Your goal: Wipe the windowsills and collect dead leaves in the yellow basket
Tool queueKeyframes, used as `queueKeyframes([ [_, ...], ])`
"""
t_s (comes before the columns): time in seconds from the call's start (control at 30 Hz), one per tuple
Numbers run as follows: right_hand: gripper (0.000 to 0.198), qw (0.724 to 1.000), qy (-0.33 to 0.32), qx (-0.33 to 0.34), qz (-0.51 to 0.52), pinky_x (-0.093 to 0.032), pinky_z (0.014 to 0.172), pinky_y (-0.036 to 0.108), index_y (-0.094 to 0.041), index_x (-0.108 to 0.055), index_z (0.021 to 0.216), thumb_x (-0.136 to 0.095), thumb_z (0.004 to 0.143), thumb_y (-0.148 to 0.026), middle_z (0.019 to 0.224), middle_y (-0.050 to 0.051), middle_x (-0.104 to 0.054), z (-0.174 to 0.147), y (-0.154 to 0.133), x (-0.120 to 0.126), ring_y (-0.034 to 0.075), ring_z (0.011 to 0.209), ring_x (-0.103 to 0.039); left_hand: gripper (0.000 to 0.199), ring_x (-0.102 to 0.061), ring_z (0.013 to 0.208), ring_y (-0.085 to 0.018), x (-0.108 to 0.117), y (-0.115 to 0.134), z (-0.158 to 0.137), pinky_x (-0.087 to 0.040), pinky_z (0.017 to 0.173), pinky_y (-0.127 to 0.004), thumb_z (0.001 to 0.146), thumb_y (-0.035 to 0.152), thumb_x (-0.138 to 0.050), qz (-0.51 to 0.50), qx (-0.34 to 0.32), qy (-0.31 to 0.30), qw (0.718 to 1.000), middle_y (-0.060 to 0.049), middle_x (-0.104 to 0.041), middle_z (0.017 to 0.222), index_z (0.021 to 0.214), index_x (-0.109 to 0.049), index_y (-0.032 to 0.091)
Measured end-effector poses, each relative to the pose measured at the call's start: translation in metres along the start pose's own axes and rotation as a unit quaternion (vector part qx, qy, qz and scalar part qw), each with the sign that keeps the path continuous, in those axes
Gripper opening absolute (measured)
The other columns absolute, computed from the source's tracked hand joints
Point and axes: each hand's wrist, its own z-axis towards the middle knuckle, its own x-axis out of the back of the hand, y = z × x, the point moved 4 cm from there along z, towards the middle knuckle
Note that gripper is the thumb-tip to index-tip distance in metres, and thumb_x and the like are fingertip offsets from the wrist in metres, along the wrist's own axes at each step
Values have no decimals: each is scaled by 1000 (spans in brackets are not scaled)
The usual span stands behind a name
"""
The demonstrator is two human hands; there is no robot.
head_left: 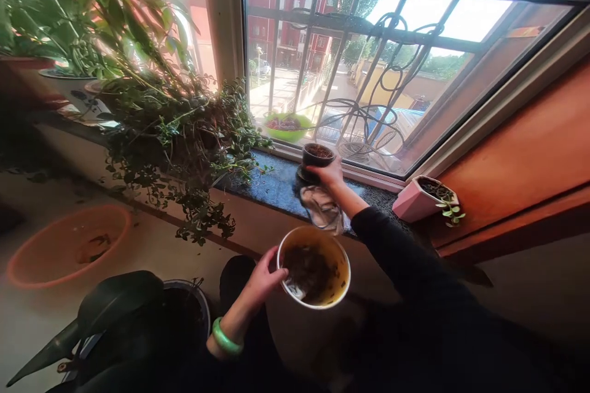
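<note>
My left hand point(265, 276), with a green bangle on its wrist, grips the rim of a round tub point(343, 264). The tub has a white rim, a yellowish inner wall and dark soil in the bottom, with something whitish near my thumb. My right hand point(329, 172) is wrapped round a small dark plant pot point(311, 156) filled with brown soil. That pot is at the window sill, over a dark saucer point(304, 177); whether it rests there I cannot tell. A crumpled cloth or bag point(320, 207) hangs over the sill edge just below.
Trailing potted plants point(184, 129) crowd the sill point(271, 187) on the left. A pink pot point(415, 199) with a small sprig stands at the right end. An orange basin point(69, 245) and a large-leaved plant point(120, 313) are low on the left. A green bowl point(299, 132) shows beyond the glass.
</note>
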Motion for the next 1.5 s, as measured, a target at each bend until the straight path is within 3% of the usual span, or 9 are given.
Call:
queueKeyframes([
  [0.07,85,1000,16,1,-6,-50,101,43,-23,-43,112,-91,43,-35,114,8,-65,-1,15,31,29,110,-64,75,-63,115,-32,-1,0,0,-57,90,-39,62,27,-74,4,-2,5,1000,-15,-67,127,133,-57,12],
  [0.23,87,995,95,0,-32,-50,101,46,-24,-41,120,-89,49,-39,122,10,-65,-16,52,99,29,112,-64,82,-65,112,-36,-6,-7,1,-59,77,-39,62,29,-75,4,31,-7,999,-18,-65,130,139,-53,13],
  [0.43,90,969,221,-57,-91,-43,110,53,-11,-41,131,-86,56,-34,134,28,-57,-27,75,144,38,126,-56,84,-66,108,-34,-16,-7,-1,-59,73,-36,60,31,-78,6,35,-22,999,-18,-66,129,138,-54,13],
  [0.67,75,973,191,84,-102,-40,114,56,-14,-47,138,-70,79,-53,140,23,-54,-94,81,139,34,134,-50,89,-65,108,-35,-17,-6,-6,-59,68,-35,57,36,-79,12,42,-18,999,-19,-65,129,139,-51,12],
  [0.8,47,981,84,149,-87,-41,114,51,-18,-62,127,-60,87,-43,131,16,-65,-107,66,121,29,127,-58,88,-65,106,-35,-16,-6,-6,-60,64,-35,60,37,-77,33,39,-24,998,-19,-64,130,140,-50,12],
  [0.9,50,993,12,115,-3,-48,110,47,-17,-60,132,-57,88,-39,132,15,-67,-81,57,113,26,125,-62,87,-65,107,-35,-18,-4,-7,-59,62,-35,61,39,-76,39,35,-26,998,-18,-62,133,140,-50,14],
  [1.03,56,997,23,57,40,-48,110,47,-12,-59,135,-61,87,-40,131,19,-68,-52,60,115,27,120,-67,88,-64,108,-35,-19,-2,-9,-59,66,-34,57,38,-78,39,40,-15,998,-17,-64,130,137,-52,14],
  [1.33,64,997,46,45,-37,-45,111,51,-10,-56,138,-61,89,-50,137,23,-63,-70,60,125,31,128,-61,84,-65,105,-32,-18,-4,-9,-57,62,-31,59,37,-77,41,35,-15,998,-16,-65,129,138,-53,17],
  [1.5,67,961,-82,215,-152,-31,122,55,-24,-55,145,-64,88,-59,156,12,-48,-104,17,117,32,148,-39,80,-64,109,-34,-15,-7,-5,-58,69,-33,58,33,-79,24,28,2,999,-16,-66,128,133,-58,17],
])
